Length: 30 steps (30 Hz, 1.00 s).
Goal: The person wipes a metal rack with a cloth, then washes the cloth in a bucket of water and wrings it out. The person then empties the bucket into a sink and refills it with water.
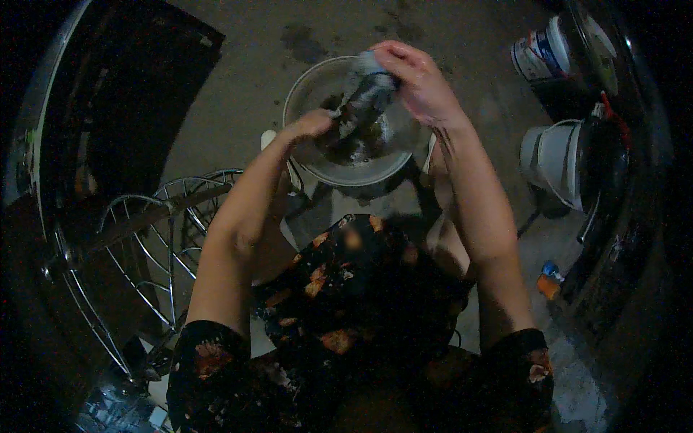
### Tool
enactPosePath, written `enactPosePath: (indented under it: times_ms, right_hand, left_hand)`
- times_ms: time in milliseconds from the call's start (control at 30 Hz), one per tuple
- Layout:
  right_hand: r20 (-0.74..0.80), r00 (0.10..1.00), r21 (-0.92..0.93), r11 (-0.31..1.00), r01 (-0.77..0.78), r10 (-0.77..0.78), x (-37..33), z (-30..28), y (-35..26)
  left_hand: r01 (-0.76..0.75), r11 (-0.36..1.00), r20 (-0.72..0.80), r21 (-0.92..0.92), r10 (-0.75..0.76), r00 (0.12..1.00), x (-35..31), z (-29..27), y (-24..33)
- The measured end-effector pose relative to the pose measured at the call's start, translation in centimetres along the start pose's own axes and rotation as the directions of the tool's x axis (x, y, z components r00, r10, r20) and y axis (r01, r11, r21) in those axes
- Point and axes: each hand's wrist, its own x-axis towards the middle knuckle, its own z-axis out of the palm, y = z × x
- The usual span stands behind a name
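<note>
A round, pale basin [354, 175] stands on the floor in front of me, with dark, shiny wet patches inside. Over it I hold a long dark thing [372, 94] with whitish-grey streaks and a pale upper end; blur and dim light hide its kind. My right hand [419, 79] is closed about its upper end, fingers bent over the top. Lower down, on the near left side, my left hand [315, 124] is closed at its edge. The left fingertips are partly smeared, and a small light spot shows beside them.
To the right stand a white bucket [552, 160] with a handle and a white tub [541, 54] with coloured bands. A small orange and blue item [548, 283] lies nearer me. On the left are a curved metal rack [162, 245] and a large dark panel [137, 86].
</note>
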Motion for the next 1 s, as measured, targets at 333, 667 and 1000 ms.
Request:
enactPosePath:
  times_ms: [333,667,1000]
  right_hand:
    - [-0.136,0.989,-0.652,0.756,-0.051,-0.051,-0.7,-4.6,-0.2]
    - [-0.09,0.996,-0.615,0.787,-0.04,-0.019,-0.1,-6.6,0.1]
    - [-0.171,0.964,-0.544,0.835,0.08,-0.203,-1.8,-5.1,-0.7]
  left_hand:
    - [0.181,0.924,-0.024,0.338,-0.184,0.983,4.9,4.9,0.4]
    - [0.28,0.92,0.417,0.276,-0.377,0.827,6.1,9.2,6.8]
    - [0.073,0.997,-0.26,0.02,-0.065,0.963,-10.6,-10.3,23.5]
